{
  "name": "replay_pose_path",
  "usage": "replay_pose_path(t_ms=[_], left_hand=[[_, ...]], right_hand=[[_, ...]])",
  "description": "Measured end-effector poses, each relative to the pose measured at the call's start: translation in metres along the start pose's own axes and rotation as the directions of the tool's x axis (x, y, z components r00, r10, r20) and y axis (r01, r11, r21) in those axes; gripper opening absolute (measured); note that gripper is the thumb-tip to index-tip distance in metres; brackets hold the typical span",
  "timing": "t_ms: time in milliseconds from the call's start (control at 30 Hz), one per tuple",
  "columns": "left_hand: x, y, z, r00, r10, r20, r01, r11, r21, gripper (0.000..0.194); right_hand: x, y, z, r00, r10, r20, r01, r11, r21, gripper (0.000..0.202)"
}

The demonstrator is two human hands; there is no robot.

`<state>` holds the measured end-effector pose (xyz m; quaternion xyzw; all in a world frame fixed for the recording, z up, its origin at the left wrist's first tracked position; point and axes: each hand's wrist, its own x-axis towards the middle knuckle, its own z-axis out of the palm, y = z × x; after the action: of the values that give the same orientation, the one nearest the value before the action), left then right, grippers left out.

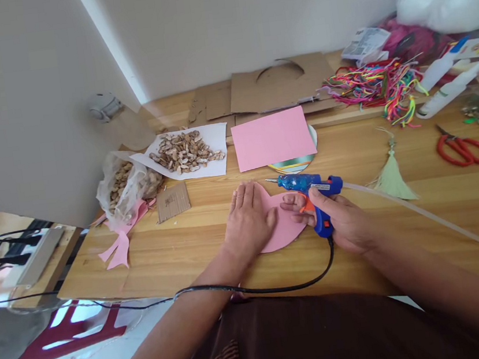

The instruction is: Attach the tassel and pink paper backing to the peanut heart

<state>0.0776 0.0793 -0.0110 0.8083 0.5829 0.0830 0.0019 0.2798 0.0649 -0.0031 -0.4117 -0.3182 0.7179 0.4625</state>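
A pink heart-shaped piece (286,226) lies on the wooden table in front of me. My left hand (247,216) rests flat on its left part, fingers stretched out and pointing away from me. Above its right part, my right hand (340,216) holds a blue glue gun (301,182) with an orange trigger, its metal nozzle pointing left toward my left hand's fingers. A long clear glue stick (427,216) sticks out of the gun's back. From the handle a black cord (279,289) loops down across my left forearm.
Behind the heart are a pink sheet (273,138), brown cardboard (276,86) and shell pieces (187,151) on white paper. At left sit a plastic bag (124,185) and pink scraps (121,246). Rightward lie a tassel (395,175), red-handled scissors (463,149), colourful cords (374,84) and glue bottles (451,89).
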Motion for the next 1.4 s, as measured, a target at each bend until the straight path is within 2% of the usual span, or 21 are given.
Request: replay_pose_path(t_ms=[133, 367, 433, 533, 600, 700, 800, 900, 1067, 1167, 1267, 1400], left_hand=[[0.003, -0.001, -0.001, 0.998, 0.032, 0.054, -0.033, 0.999, 0.015, 0.068], [0.006, -0.007, -0.002, 0.997, 0.032, 0.064, -0.034, 0.999, 0.039, 0.071], [0.005, -0.008, 0.001, 0.999, 0.013, 0.043, -0.015, 0.999, 0.035, 0.075], [0.002, -0.005, 0.005, 0.999, -0.031, -0.043, 0.033, 0.999, 0.031, 0.088], [0.000, -0.002, 0.006, 0.996, -0.042, -0.074, 0.043, 0.999, 0.016, 0.089], [0.001, 0.000, 0.006, 0.999, -0.037, -0.009, 0.037, 0.999, -0.016, 0.085], [0.004, -0.001, 0.003, 0.996, -0.042, 0.081, 0.044, 0.999, -0.021, 0.090], [0.005, -0.002, 0.002, 0.993, -0.050, 0.109, 0.050, 0.999, 0.003, 0.090], [0.002, 0.001, 0.001, 0.996, -0.085, 0.022, 0.084, 0.994, 0.065, 0.095], [0.001, 0.003, 0.000, 0.999, -0.046, -0.023, 0.047, 0.997, 0.056, 0.086], [0.003, 0.003, -0.001, 1.000, -0.003, 0.005, 0.003, 1.000, 0.004, 0.074], [0.006, 0.000, -0.001, 0.999, 0.016, 0.041, -0.016, 1.000, 0.001, 0.077]], right_hand=[[-0.001, 0.001, -0.002, 1.000, 0.001, 0.018, -0.001, 1.000, 0.008, 0.037], [0.000, 0.007, -0.005, 1.000, -0.012, 0.026, 0.012, 1.000, 0.009, 0.037], [0.001, 0.007, -0.005, 1.000, -0.017, 0.026, 0.017, 1.000, 0.008, 0.038], [0.001, 0.006, -0.005, 1.000, -0.015, 0.020, 0.015, 1.000, 0.019, 0.038], [0.000, 0.005, -0.004, 1.000, -0.007, 0.013, 0.006, 0.999, 0.033, 0.037], [-0.001, 0.004, -0.003, 1.000, -0.002, 0.013, 0.001, 0.999, 0.049, 0.036], [0.000, 0.004, -0.003, 1.000, -0.004, 0.022, 0.003, 0.999, 0.053, 0.034], [0.001, 0.004, -0.003, 1.000, 0.005, 0.017, -0.006, 0.999, 0.054, 0.035], [0.002, 0.001, -0.002, 0.999, 0.036, -0.018, -0.035, 0.997, 0.071, 0.039], [0.001, -0.001, 0.000, 0.999, 0.047, -0.021, -0.045, 0.996, 0.081, 0.041], [0.001, -0.002, 0.001, 0.999, 0.041, -0.009, -0.040, 0.996, 0.085, 0.040], [0.001, -0.001, 0.000, 0.999, 0.042, -0.028, -0.039, 0.995, 0.089, 0.041]])
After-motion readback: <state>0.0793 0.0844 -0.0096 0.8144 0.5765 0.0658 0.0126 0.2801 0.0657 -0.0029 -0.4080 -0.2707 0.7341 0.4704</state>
